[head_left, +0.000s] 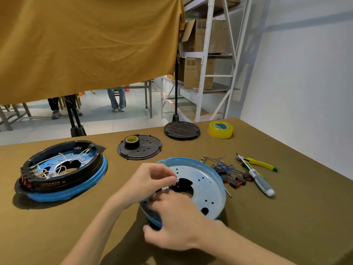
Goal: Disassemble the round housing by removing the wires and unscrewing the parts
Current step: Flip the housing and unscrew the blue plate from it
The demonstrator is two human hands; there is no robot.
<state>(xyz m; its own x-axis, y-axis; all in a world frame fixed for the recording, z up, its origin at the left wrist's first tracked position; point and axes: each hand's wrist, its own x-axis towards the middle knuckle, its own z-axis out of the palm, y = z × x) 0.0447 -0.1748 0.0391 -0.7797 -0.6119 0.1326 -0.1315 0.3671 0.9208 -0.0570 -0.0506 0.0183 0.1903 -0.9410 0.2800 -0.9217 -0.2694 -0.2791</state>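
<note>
Two hands at a blue round housing on a brown table.

The left hand (pixel 152 180) pinches something small and pale over the round housing (pixel 206 180), near the table's (pixel 57 226) front edge; the right hand (pixel 175 220) grips the housing's near rim. A second housing (pixel 63 169), wires inside, sits toward the left edge. Loose wires (pixel 223 165), a screwdriver (pixel 256 176) and pliers (pixel 261 163) lie just right of the housing. Two black discs (pixel 141 148) and yellow tape (pixel 220 129) sit toward the far edge.
</note>
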